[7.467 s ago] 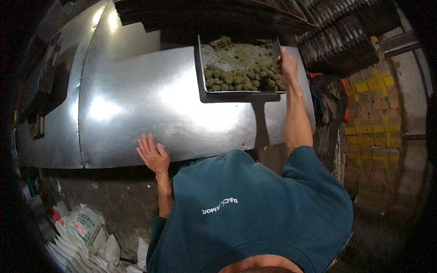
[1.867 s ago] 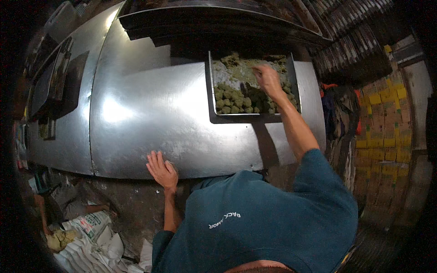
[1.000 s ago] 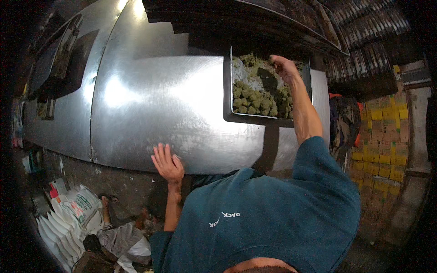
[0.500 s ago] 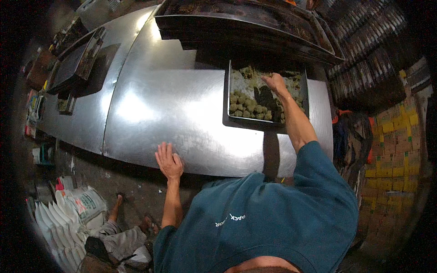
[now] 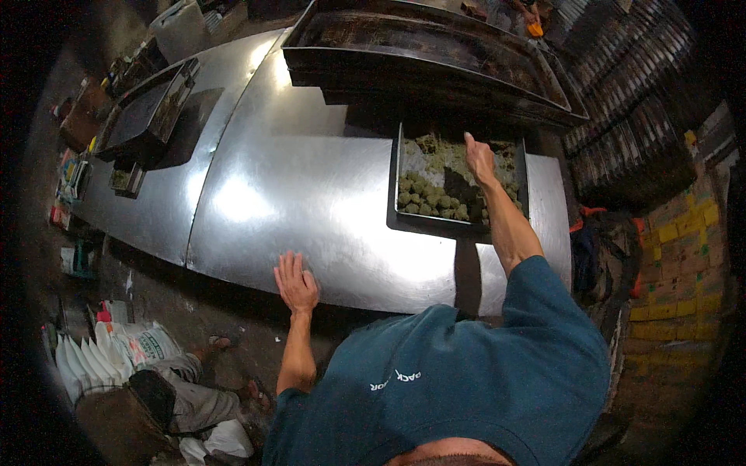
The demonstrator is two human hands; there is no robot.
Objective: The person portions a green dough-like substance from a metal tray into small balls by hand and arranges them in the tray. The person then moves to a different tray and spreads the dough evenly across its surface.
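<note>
A metal tray (image 5: 398,182) sits on the right part of the steel table. Round greenish balls (image 5: 423,196) are heaped along its near side, with crumbly greenish paste (image 5: 427,143) toward the back. My right hand (image 5: 480,160) is over the middle of the tray, its fingers curled closed. Whatever they hold, if anything, is hidden. Near the table's front edge rests my left hand (image 5: 298,289), palm down, fingers stretched out, holding nothing.
A large dark tray (image 5: 435,46) stands behind the smaller one. At far left is another raised dark tray (image 5: 140,116). Stacked corrugated metal trays (image 5: 629,101) rise at right. Below left, a person's legs (image 5: 198,396) show beside white sacks (image 5: 148,342).
My right hand has turned and shifted a little within the tray, its thumb side now pointing to the back. The person at lower left has shifted; my left hand stays by the edge.
</note>
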